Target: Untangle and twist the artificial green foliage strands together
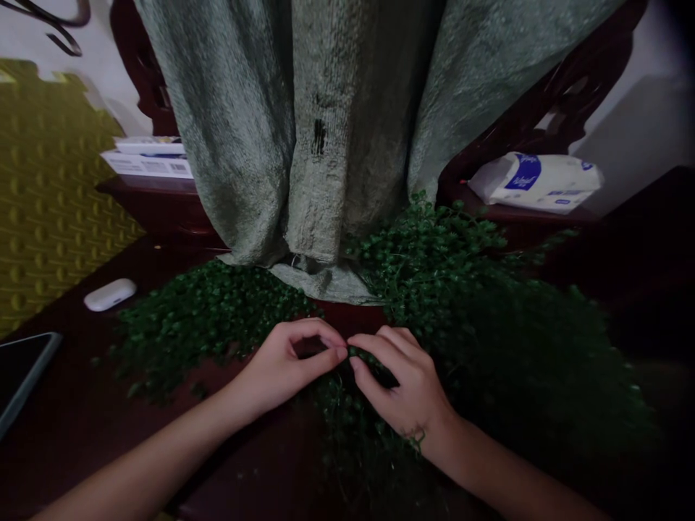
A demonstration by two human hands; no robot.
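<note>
My left hand [287,365] and my right hand [399,380] meet at the middle of a dark wooden table [81,412], fingertips almost touching. Both pinch a small green sprig [350,354] between thumb and fingers. Under and around them lie heaps of tiny-leaved green sprigs: one pile [200,322] to the left, a bigger pile [478,311] to the right. A woven grey-green sack [326,145] stands upright just behind the piles.
A white earbud case [109,294] and a dark tablet [22,373] lie at the left. A yellow foam mat [48,195] leans behind them. White boxes [146,159] and a white tissue pack [535,181] sit on dark wooden chairs.
</note>
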